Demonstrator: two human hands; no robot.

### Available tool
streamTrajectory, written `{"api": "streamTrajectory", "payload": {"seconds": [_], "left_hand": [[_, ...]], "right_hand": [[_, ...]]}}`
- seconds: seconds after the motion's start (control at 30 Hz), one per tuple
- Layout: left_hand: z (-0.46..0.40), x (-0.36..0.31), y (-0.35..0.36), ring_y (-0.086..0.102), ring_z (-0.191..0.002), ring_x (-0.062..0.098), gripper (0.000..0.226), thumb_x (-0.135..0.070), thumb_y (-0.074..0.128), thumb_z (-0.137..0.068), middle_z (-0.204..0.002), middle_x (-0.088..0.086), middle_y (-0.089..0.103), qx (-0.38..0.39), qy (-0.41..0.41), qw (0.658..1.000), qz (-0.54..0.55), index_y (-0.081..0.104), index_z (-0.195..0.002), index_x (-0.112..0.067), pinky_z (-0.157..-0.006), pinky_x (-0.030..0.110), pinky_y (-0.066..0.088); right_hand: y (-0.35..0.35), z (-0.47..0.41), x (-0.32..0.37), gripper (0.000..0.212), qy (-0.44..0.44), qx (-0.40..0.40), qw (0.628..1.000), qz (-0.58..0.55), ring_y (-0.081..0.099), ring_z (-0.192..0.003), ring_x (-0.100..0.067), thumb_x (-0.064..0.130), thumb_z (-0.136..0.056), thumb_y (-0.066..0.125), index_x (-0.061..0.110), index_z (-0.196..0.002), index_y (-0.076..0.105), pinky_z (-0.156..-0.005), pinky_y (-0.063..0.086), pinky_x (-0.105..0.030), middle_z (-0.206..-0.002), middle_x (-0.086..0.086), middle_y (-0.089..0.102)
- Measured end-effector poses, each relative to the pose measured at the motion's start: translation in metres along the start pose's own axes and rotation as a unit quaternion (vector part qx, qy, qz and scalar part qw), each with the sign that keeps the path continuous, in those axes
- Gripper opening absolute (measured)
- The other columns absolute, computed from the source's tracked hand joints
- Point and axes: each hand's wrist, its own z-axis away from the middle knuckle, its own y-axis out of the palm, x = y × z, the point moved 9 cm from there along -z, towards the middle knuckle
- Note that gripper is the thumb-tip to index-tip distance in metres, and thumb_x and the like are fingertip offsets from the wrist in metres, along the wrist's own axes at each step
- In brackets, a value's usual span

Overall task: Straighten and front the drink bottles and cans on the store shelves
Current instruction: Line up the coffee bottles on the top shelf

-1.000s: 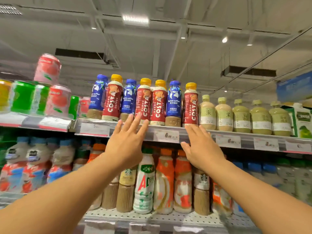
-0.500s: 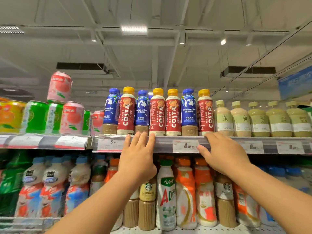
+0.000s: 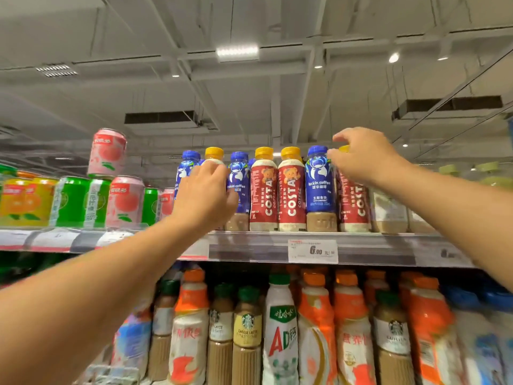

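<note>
On the top shelf point(image 3: 361, 247), left hand point(image 3: 204, 198) curls round a coffee bottle point(image 3: 214, 168); right hand point(image 3: 363, 159) seemingly pinches another's cap point(image 3: 344, 148). Full bottles: heavy, stiff, slick; take them low on the body.

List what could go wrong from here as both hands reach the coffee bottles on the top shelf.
1. The coffee bottles stand packed at the shelf edge; a nudge from the left hand or right hand could tip a neighbour off.
2. The right hand sits at a Costa bottle's cap, high up, so it may topple.
3. The pink can stacked on other cans looks tilted; shaking could drop it.
</note>
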Motion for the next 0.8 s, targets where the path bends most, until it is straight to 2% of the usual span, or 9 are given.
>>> {"api": "streamTrajectory", "payload": {"seconds": [0.13, 0.23, 0.3, 0.4, 0.47, 0.53, 0.6, 0.67, 0.8], "left_hand": [[-0.047, 0.026, 0.000, 0.042, -0.122, 0.032, 0.046, -0.026, 0.051, -0.086, -0.138, 0.009, 0.045, -0.007, -0.017, 0.999, -0.027, 0.048, -0.130, -0.012, -0.095, 0.046, 0.037], [-0.065, 0.045, 0.020, 0.027, -0.139, 0.029, 0.073, -0.035, 0.056, -0.082, -0.156, 0.003, 0.027, 0.039, -0.029, 0.998, -0.036, 0.028, -0.148, -0.018, -0.106, 0.050, 0.030], [-0.071, 0.054, 0.032, 0.021, -0.142, 0.027, 0.081, -0.044, 0.054, -0.081, -0.159, -0.002, 0.021, 0.068, -0.037, 0.996, -0.039, 0.020, -0.151, -0.022, -0.107, 0.051, 0.026], [-0.076, 0.060, 0.040, 0.025, -0.136, 0.026, 0.076, -0.051, 0.047, -0.079, -0.151, -0.002, 0.037, 0.087, -0.038, 0.995, -0.044, 0.027, -0.147, -0.025, -0.101, 0.049, 0.024], [-0.078, 0.055, 0.034, 0.031, -0.129, 0.026, 0.065, -0.052, 0.047, -0.077, -0.139, 0.001, 0.048, 0.062, -0.013, 0.996, -0.056, 0.040, -0.136, -0.025, -0.096, 0.047, 0.025], [-0.077, 0.048, 0.025, 0.035, -0.123, 0.027, 0.056, -0.052, 0.053, -0.076, -0.129, 0.005, 0.051, 0.023, 0.005, 0.998, -0.056, 0.045, -0.125, -0.025, -0.094, 0.045, 0.027], [-0.075, 0.045, 0.016, 0.035, -0.120, 0.029, 0.057, -0.051, 0.057, -0.075, -0.123, 0.009, 0.051, -0.006, 0.006, 0.999, -0.039, 0.043, -0.124, -0.025, -0.095, 0.045, 0.028], [-0.069, 0.042, 0.009, 0.037, -0.119, 0.031, 0.061, -0.052, 0.058, -0.075, -0.118, 0.011, 0.054, -0.019, 0.007, 1.000, -0.016, 0.037, -0.126, -0.028, -0.094, 0.046, 0.029], [-0.052, 0.029, 0.004, 0.050, -0.108, 0.034, 0.067, -0.045, 0.058, -0.081, -0.111, 0.011, 0.061, -0.010, 0.037, 0.999, 0.038, 0.024, -0.137, -0.033, -0.088, 0.045, 0.033]], "right_hand": [[0.027, -0.016, 0.010, 0.053, -0.013, 0.064, 0.996, 0.065, 0.049, -0.125, -0.032, 0.031, -0.089, 0.058, 0.005, -0.134, 0.048, -0.099, 0.044, -0.041, -0.141, -0.015, 0.048], [0.043, -0.019, 0.009, 0.077, 0.005, 0.101, 0.993, 0.063, 0.042, -0.134, -0.029, 0.039, -0.088, 0.061, 0.013, -0.151, 0.025, -0.103, 0.040, -0.039, -0.152, -0.011, 0.036], [0.051, -0.021, 0.011, 0.082, 0.011, 0.117, 0.990, 0.083, 0.042, -0.134, -0.028, 0.045, -0.088, 0.060, 0.016, -0.153, 0.020, -0.103, 0.041, -0.040, -0.153, -0.008, 0.033], [0.055, -0.024, 0.013, 0.074, 0.019, 0.115, 0.985, 0.123, 0.051, -0.123, -0.028, 0.051, -0.087, 0.060, 0.015, -0.146, 0.034, -0.092, 0.048, -0.040, -0.145, -0.008, 0.037], [0.052, -0.025, 0.014, 0.065, 0.033, 0.098, 0.987, 0.119, 0.056, -0.109, -0.027, 0.054, -0.085, 0.063, 0.017, -0.135, 0.044, -0.083, 0.051, -0.039, -0.134, -0.008, 0.042], [0.046, -0.024, 0.013, 0.059, 0.049, 0.076, 0.991, 0.095, 0.055, -0.096, -0.024, 0.056, -0.081, 0.067, 0.022, -0.124, 0.045, -0.069, 0.046, -0.033, -0.123, -0.007, 0.046], [0.041, -0.021, 0.013, 0.057, 0.049, 0.056, 0.995, 0.071, 0.055, -0.086, -0.021, 0.059, -0.075, 0.071, 0.027, -0.112, 0.041, -0.059, 0.040, -0.030, -0.109, -0.004, 0.051], [0.039, -0.017, 0.014, 0.058, 0.043, 0.047, 0.997, 0.051, 0.058, -0.080, -0.018, 0.059, -0.073, 0.073, 0.030, -0.109, 0.038, -0.057, 0.041, -0.030, -0.099, 0.001, 0.056], [0.030, -0.004, 0.027, 0.051, 0.018, 0.034, 0.999, 0.036, 0.057, -0.074, -0.013, 0.052, -0.079, 0.072, 0.032, -0.110, 0.036, -0.054, 0.041, -0.027, -0.099, 0.001, 0.058]]}}
